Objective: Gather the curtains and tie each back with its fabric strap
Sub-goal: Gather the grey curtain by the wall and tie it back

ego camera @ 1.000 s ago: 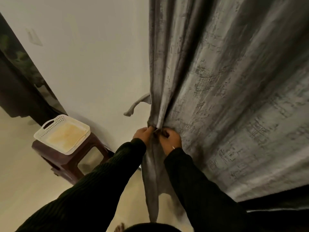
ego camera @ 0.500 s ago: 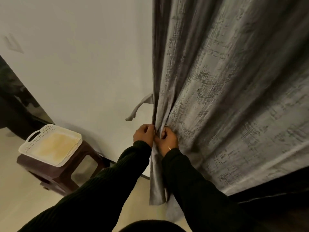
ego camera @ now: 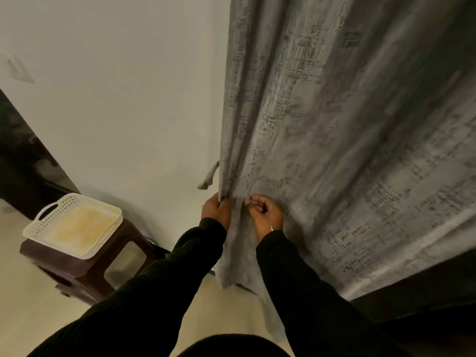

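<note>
Pale cream floor (ego camera: pixel 31 313) runs across the bottom of the view. A dark brown stool (ego camera: pixel 85 269) stands on it over at 9 o'clock, close to the white wall. On the stool's seat there's a white perforated tray (ego camera: pixel 74 224) with handle cutouts (its inside looks yellowish), overhanging the seat edge a bit toward 8 o'clock.

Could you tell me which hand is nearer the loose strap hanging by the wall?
Left. The left hand grips the curtain edge just below the strap; the right hand is farther right.
</note>
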